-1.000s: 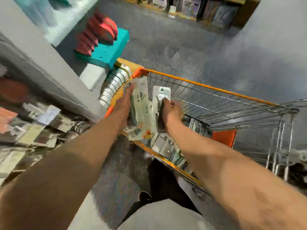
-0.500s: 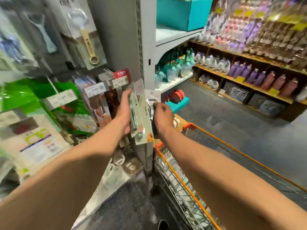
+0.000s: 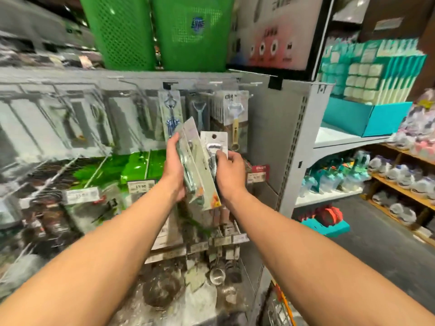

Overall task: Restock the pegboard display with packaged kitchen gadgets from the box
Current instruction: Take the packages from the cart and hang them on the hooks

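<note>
Holding both hands up before the pegboard display (image 3: 266, 137), the person is, it seems, at the step of hanging one pack. The left hand (image 3: 174, 170) has its fingers curled round a stack of carded gadgets (image 3: 200, 175). The right hand (image 3: 231, 170) pinches a single pack (image 3: 213, 143) by its lower part, so the round hang hole at the top is free. To do this well, the pack should probably go with its own kind; the bottle opener packs (image 3: 235, 118) hanging just above and to the right look similar. The hole should be lined up with the hook tip, and the card kept upright and pushed fully back. The stack needs a firm grip, otherwise cards can slide out. The box is not in view.
</note>
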Motion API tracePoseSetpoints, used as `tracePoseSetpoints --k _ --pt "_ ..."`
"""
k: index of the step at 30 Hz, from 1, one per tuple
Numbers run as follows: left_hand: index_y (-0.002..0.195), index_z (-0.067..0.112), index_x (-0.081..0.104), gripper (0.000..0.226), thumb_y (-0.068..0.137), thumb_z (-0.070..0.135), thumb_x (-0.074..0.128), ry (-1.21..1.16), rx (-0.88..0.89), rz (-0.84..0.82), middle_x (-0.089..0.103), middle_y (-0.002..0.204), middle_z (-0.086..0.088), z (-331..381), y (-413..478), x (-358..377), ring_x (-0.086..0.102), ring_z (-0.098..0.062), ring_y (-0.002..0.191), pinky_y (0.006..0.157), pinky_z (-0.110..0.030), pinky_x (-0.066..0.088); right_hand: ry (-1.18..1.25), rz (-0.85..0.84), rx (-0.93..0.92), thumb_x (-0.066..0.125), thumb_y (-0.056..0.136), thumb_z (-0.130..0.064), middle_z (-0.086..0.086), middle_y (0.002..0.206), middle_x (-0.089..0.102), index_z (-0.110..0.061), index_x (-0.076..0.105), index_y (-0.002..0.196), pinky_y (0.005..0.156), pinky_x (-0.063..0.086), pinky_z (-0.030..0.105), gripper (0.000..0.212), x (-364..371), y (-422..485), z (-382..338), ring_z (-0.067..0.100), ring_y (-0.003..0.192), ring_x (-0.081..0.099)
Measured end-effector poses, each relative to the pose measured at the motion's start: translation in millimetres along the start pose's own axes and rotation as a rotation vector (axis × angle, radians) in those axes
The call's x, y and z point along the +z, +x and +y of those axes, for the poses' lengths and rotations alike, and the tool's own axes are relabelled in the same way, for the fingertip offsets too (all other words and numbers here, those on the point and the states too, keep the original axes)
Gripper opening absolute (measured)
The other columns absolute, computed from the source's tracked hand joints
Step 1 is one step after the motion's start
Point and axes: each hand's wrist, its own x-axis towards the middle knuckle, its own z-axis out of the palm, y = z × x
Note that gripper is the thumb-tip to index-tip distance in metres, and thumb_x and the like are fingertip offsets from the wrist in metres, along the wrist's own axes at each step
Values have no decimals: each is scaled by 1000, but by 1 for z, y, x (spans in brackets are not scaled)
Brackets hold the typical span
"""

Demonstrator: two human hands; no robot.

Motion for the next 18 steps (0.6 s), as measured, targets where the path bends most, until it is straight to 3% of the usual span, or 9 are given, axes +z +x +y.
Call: tracePoseSetpoints --k 4,8,13,18 --pt "121 9 75 75 95 71 42 -44 59 9 73 107 -18 37 -13 -26 69 -34 92 95 -47 52 -6 -81 -43 58 103 -29 -13 91 59 -16 57 113 72 38 26 16 42 -4 -18 2 81 54" --pt "107 12 75 71 95 72 40 -64 124 54 74 93 -14 77 -20 -67 70 -30 83 84 -42 53 -22 -149 -116 57 103 -31 -11 92 60 -14 59 118 71 37 26 23 96 -17 -35 6 83 56" --pt "83 14 69 68 101 69 33 5 165 94 67 66 -3 105 -24 -96 64 -17 55 57 -25 52 -40 -241 -125 55 103 -40 1 118 65 -19 54 129 88 42 33 33 139 -25 -41 18 109 60" --pt "77 14 70 71 99 72 36 -42 158 93 66 67 -4 130 -19 -127 62 -19 56 64 -31 49 -42 -278 -163 54 104 -40 -1 114 64 -20 50 133 82 41 30 35 175 -28 -50 5 95 59"
